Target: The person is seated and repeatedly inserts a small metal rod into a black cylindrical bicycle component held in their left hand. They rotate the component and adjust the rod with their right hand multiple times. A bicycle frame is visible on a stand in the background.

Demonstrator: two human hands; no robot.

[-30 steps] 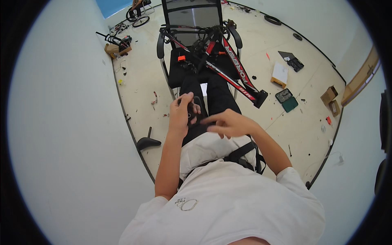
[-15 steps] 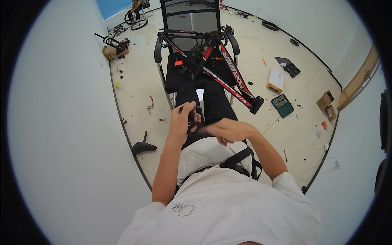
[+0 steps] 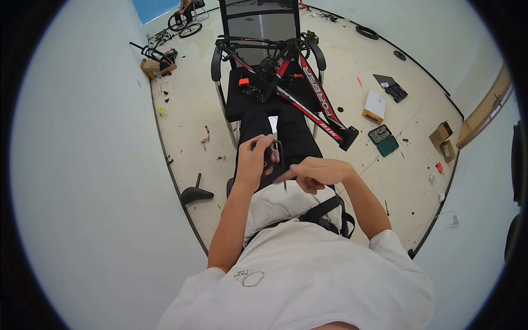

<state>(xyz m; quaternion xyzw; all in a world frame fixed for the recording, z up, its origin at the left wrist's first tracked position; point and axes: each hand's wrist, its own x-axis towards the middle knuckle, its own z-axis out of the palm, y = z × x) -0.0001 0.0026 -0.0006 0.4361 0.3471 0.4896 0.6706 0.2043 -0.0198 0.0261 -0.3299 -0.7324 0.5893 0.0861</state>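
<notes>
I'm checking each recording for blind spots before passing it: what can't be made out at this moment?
All in the head view:
Dark part in the left hand: partly covered by its fingers, full shape unclear.
Right hand: index fingertip blurred, so contact with the bent dark rod cannot be told.
Co-worker, far left background: head cut off by the upper edge.
Open green case: contents too small to tell apart.

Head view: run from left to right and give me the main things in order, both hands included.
Box of parts → black bicycle saddle → left hand → right hand → open green case → open cardboard box → wooden door.
</notes>
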